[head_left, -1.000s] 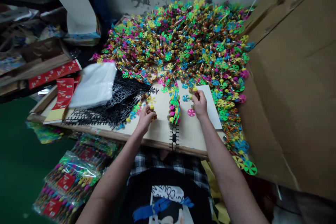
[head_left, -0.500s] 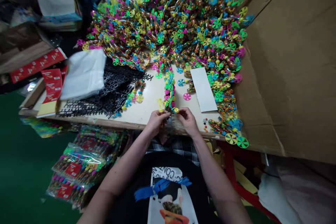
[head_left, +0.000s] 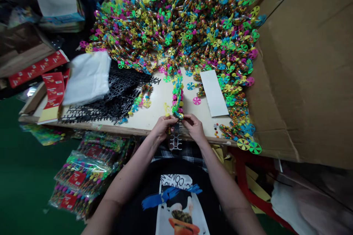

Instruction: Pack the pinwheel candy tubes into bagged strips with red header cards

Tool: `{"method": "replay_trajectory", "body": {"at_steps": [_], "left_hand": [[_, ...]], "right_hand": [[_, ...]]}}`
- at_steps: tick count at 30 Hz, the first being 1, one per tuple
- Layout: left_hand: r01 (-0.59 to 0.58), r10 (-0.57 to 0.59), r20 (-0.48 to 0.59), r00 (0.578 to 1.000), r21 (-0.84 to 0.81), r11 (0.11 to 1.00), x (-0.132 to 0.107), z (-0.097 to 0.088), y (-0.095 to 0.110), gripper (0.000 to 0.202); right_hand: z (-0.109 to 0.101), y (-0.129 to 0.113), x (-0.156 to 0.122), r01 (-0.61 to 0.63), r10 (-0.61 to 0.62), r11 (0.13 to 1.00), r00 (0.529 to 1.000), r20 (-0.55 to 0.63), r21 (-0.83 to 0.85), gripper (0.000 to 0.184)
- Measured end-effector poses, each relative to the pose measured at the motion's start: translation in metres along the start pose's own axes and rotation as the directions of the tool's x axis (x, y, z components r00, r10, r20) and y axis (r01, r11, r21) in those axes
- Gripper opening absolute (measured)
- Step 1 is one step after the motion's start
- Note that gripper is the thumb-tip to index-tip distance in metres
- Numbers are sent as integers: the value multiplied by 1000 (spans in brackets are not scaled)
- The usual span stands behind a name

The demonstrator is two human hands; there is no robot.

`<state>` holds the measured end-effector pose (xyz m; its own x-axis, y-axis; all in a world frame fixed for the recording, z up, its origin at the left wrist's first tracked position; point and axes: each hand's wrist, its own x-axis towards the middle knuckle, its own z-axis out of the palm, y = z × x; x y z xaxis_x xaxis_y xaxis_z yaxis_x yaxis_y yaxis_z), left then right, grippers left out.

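Observation:
My left hand (head_left: pixel 161 127) is closed on the left edge of a dark ladder-like plastic strip (head_left: pixel 175 141) at the table's front edge. My right hand (head_left: pixel 195 127) pinches the same strip from the other side, its fingertips close to a blue toy end. The strip's lower part hangs between my hands. Beyond my fingers, a row of fan-topped candy tubes (head_left: pixel 178 97) in green, pink and blue runs away from me along the strip. A yellow fan piece (head_left: pixel 167 109) shows just above my left fingers. My fingertips partly cover what they grip.
A large heap of candy-filled fan toys (head_left: pixel 176 25) covers the back of the table. Black plastic netting (head_left: pixel 110 95), clear bags (head_left: pixel 88 77) and red cards (head_left: pixel 53 91) lie left. A white card (head_left: pixel 214 93) lies right, near a cardboard wall (head_left: pixel 309 73). Packed bags (head_left: pixel 77 178) are stacked below.
The near end of the row has shifted slightly, and the yellow piece by my right fingertips no longer shows there. More of the strip now hangs visibly below my hands.

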<state>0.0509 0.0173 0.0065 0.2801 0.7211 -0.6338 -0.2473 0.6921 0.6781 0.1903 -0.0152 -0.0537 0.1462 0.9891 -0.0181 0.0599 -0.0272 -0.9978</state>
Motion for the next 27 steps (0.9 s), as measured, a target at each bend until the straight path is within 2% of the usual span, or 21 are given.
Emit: {"method": "replay_trajectory", "body": {"at_steps": [5, 8, 10, 14, 17, 20, 23, 27], "left_hand": [[-30, 29, 29, 999, 33, 999, 1, 4, -3, 38], [-99, 94, 46, 994, 117, 988, 2, 4, -6, 38], [-188, 186, 28, 982, 175, 966, 3, 0, -9, 35], [-337, 349, 13, 937, 294, 894, 4, -14, -15, 16], [-394, 405, 72, 912, 433, 811, 4, -22, -19, 23], [-458, 484, 91, 870, 513, 726, 4, -21, -21, 22], [-487, 514, 107, 851, 524, 698, 8, -16, -21, 18], [-477, 493, 111, 863, 502, 721, 13, -13, -22, 11]], "right_hand": [[4, 2, -2, -30, 32, 995, 999, -14, 100, 21], [4, 0, -3, -23, 25, 999, 998, -53, 40, 18], [4, 0, -3, -25, 25, 1000, 997, -78, 0, 18], [4, 1, -2, -32, 32, 999, 995, -99, 2, 20], [4, 2, -2, -25, 26, 1000, 995, -97, 4, 20], [4, 3, -2, -26, 26, 1000, 995, -91, 10, 19], [4, 3, -1, -30, 31, 999, 996, -86, 18, 19], [3, 4, -1, -36, 39, 999, 995, -89, 29, 19]]}}
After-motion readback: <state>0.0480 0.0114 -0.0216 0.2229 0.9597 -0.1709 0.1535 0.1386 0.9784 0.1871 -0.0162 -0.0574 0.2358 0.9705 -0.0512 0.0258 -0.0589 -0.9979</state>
